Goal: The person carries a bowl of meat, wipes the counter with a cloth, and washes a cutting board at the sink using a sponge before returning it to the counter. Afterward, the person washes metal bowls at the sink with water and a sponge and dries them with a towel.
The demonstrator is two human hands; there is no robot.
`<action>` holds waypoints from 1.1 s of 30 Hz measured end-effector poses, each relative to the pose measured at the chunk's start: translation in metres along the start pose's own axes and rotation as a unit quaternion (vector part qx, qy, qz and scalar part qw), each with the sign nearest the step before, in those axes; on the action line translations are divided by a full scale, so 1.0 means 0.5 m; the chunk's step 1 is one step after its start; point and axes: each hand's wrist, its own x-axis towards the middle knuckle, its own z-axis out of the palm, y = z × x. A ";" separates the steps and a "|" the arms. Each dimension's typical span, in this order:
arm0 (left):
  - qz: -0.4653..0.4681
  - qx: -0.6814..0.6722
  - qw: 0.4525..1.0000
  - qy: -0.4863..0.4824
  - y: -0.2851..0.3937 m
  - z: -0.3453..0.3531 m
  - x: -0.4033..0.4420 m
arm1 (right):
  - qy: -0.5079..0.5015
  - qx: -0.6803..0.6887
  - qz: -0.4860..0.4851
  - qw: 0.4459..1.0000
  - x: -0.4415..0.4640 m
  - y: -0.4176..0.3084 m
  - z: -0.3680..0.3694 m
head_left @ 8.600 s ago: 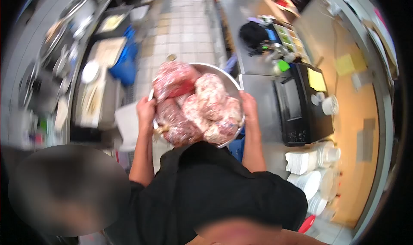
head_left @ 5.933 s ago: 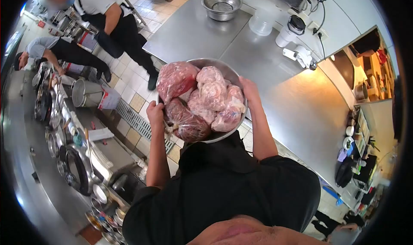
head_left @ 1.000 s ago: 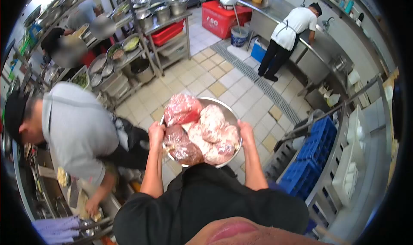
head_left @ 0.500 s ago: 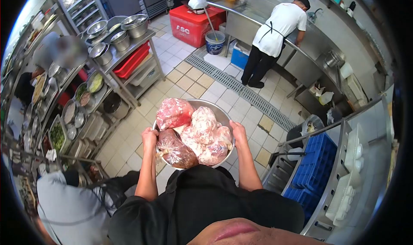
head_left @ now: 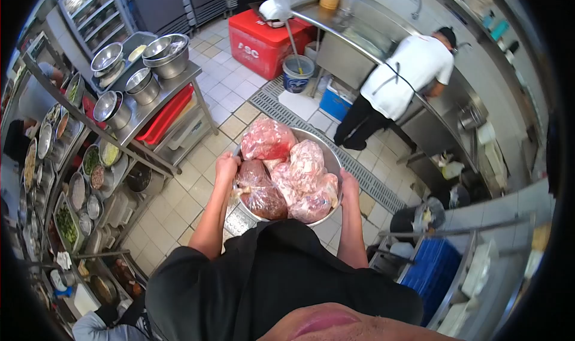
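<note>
A wide metal bowl (head_left: 333,151) is held up in front of my body, over the tiled floor. My left hand (head_left: 227,168) grips its left rim, and my right hand (head_left: 348,184) grips the right rim; the fingers are partly hidden by the rim. Inside lie plastic bags of raw meat. A red-pink bag (head_left: 268,138) rests at the back left, a dark brown-red bag (head_left: 261,192) with a twisted end at the front left. Pale pink bags of meat (head_left: 307,167) fill the right side.
A person in a white shirt (head_left: 407,71) leans over the steel sink (head_left: 359,26). A red cooler (head_left: 260,41), a bucket (head_left: 297,74) and a blue box (head_left: 337,101) stand on the floor ahead. Left is a steel table (head_left: 179,80) with bowls; right, blue crates (head_left: 434,272).
I have moved forward with the bowl still in both hands, and the bowl sits further right in view. The person in grey at my lower left has mostly dropped out of view.
</note>
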 end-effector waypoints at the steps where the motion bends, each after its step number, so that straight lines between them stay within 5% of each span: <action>1: -0.006 -0.013 1.000 0.007 0.015 0.016 0.042 | -0.006 0.001 0.001 1.000 0.052 -0.015 0.026; 33: -0.024 -0.072 0.963 0.261 0.576 0.116 1.456 | -0.244 -0.157 0.029 0.957 1.401 -0.540 1.299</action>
